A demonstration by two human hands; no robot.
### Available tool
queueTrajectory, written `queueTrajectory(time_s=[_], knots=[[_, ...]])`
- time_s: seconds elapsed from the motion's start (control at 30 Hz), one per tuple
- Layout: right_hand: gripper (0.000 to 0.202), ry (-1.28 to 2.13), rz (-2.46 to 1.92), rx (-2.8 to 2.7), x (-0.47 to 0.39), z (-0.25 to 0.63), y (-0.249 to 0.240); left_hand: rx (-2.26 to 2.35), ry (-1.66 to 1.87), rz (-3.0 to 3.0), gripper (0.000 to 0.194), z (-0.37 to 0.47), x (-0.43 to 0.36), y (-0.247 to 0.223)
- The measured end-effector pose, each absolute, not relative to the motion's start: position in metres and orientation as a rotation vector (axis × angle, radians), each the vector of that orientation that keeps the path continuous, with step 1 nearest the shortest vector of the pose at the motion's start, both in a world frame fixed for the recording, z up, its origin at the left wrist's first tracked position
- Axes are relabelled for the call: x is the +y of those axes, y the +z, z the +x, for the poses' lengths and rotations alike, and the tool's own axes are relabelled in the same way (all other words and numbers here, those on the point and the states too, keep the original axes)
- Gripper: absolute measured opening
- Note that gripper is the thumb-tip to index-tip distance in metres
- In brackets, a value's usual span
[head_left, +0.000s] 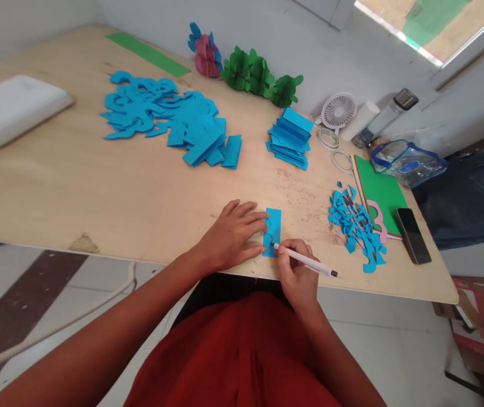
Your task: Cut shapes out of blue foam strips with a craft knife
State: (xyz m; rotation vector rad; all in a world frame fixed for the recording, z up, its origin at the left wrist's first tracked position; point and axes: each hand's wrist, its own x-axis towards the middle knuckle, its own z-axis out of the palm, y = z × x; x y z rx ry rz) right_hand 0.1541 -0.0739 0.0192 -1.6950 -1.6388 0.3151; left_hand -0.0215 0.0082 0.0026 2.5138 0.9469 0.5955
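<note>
A small blue paper strip [274, 219] lies on the wooden table near its front edge, with dark curved lines drawn on it. The spread fingers of my left hand [236, 234] rest flat on the table, their tips on the strip's left side. In my right hand [299, 274] is a white pen [305, 260], gripped between thumb and fingers, its tip at the lower part of the strip. Beyond my hands are a heap of cut blue curved shapes [140, 104], some blue rectangles [199, 133] and a stack of folded blue paper [290, 138].
Blue scraps [354, 220] lie to the right, beside a green sheet [380, 189], a pink cutout [377, 220] and a phone [413, 234]. Green paper figures [248, 70], a small fan [338, 111] and a bottle [386, 117] stand along the wall. A white device [19, 107] sits far left.
</note>
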Motion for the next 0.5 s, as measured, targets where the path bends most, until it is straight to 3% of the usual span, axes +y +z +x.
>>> queueTrajectory(time_s=[0.5], knots=[[0.020, 0.322, -1.677, -1.651, -0.0740, 0.1519, 0.0182, 0.953, 0.609, 2.533, 0.024, -0.0208, 0.0071, 0.0049]])
